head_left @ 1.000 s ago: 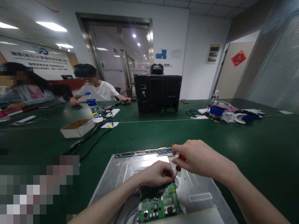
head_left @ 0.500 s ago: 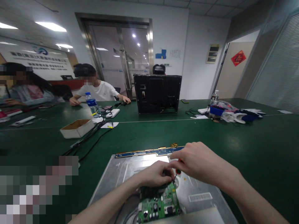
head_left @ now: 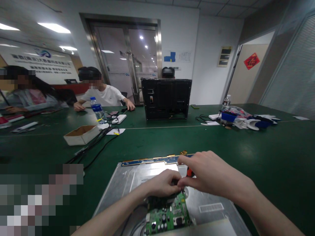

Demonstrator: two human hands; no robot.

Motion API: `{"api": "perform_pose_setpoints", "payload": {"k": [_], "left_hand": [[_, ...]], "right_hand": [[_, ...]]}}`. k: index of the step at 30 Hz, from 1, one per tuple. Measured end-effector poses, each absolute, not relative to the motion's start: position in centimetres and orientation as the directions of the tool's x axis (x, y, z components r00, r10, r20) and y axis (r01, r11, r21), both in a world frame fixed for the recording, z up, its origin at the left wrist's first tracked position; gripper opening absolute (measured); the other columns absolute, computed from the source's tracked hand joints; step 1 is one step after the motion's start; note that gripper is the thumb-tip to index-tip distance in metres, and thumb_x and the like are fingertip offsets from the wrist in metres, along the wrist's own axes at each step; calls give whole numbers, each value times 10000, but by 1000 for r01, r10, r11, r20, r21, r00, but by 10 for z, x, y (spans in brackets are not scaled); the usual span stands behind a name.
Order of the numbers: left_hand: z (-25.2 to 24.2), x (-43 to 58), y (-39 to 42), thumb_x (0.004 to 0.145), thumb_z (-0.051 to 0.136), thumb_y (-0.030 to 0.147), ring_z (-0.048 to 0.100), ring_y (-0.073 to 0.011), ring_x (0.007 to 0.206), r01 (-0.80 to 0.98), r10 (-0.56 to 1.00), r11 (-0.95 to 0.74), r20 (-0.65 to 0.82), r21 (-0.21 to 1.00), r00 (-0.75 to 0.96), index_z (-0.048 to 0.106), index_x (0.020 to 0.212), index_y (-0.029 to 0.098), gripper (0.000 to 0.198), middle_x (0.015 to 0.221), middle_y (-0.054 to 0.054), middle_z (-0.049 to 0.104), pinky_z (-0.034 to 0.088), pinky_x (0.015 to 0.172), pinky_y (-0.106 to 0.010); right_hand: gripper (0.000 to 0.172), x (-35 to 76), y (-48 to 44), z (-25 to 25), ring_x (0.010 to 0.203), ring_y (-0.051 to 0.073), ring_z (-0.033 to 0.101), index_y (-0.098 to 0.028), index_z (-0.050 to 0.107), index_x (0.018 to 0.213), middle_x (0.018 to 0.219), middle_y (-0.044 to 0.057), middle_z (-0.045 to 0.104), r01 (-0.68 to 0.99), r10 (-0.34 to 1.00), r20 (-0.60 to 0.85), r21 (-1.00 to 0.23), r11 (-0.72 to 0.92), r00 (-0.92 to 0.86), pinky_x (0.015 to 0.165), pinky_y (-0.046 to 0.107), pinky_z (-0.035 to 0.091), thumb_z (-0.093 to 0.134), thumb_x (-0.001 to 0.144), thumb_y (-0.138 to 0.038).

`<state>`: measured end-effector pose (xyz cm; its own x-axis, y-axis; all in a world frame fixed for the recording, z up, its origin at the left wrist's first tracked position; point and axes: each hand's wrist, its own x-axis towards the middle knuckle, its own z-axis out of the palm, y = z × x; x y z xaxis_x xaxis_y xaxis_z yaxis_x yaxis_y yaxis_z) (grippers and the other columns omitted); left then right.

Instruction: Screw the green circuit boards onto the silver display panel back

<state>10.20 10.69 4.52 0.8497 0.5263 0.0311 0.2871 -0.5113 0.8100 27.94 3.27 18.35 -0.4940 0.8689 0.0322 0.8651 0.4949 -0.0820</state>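
A silvery metal display panel (head_left: 211,196) lies on the table in front of me. On it sits a green circuit board (head_left: 169,213) with several small components. My right hand (head_left: 209,170) grips a screwdriver with a red and black handle (head_left: 189,172), palm down, above the board's far right corner. The screwdriver's tip is hidden behind my fingers. My left hand (head_left: 163,183) rests over the board's far edge, its fingers pinched close to that corner; what they hold, if anything, is hidden. A narrow blue circuit strip (head_left: 147,161) runs along the panel's far edge.
A black monitor housing (head_left: 167,98) stands across the table. An open cardboard box (head_left: 81,135), cables (head_left: 98,144) and a water bottle (head_left: 96,109) are at left; a heap of gloves and bags (head_left: 246,119) lies at right. Other people sit beyond the table.
My right hand's fingers have shifted around the screwdriver, and more of its red handle shows now. My left hand stays in place. A person across the table has drawn a hand slightly left.
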Motion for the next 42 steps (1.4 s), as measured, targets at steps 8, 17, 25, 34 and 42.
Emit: {"api": "perform_pose_setpoints", "payload": {"k": [8,17,25,34,42], "left_hand": [[44,101,106,672,589,143,569,-131,688,277,516,-501,26,820,856,647,797,160,139,752,16,635,431,639,-201],[44,102,107,717,594,181,567,-143,709,322,526,-504,-11,801,850,649,854,165,149,767,22,645,425,639,-201],[46,102,104,689,562,112,555,-123,687,331,533,-529,2,781,846,658,788,163,148,738,26,622,407,640,-198],[46,102,105,670,510,68,524,-114,655,330,523,-542,2,773,852,631,801,162,201,701,43,586,389,616,-192],[49,103,103,699,525,66,568,-128,735,348,535,-562,9,750,845,663,794,169,197,807,15,636,413,664,-196]], "right_hand": [[89,278,35,185,692,202,667,-212,629,941,804,33,726,858,860,21,-55,510,-510,524,270,277,585,898,-276],[247,277,33,185,716,236,673,-223,582,991,830,28,717,847,851,39,-79,526,-524,528,278,306,661,864,-420],[121,279,38,185,665,214,668,-203,599,949,781,48,712,875,874,33,0,485,-484,513,272,283,525,942,-299],[286,282,32,186,736,256,682,-187,580,1017,829,61,719,867,871,16,-93,490,-490,538,282,319,690,819,-360],[307,278,42,183,631,217,662,-215,649,861,726,49,706,893,892,42,16,450,-450,494,277,238,454,997,-410]]}}
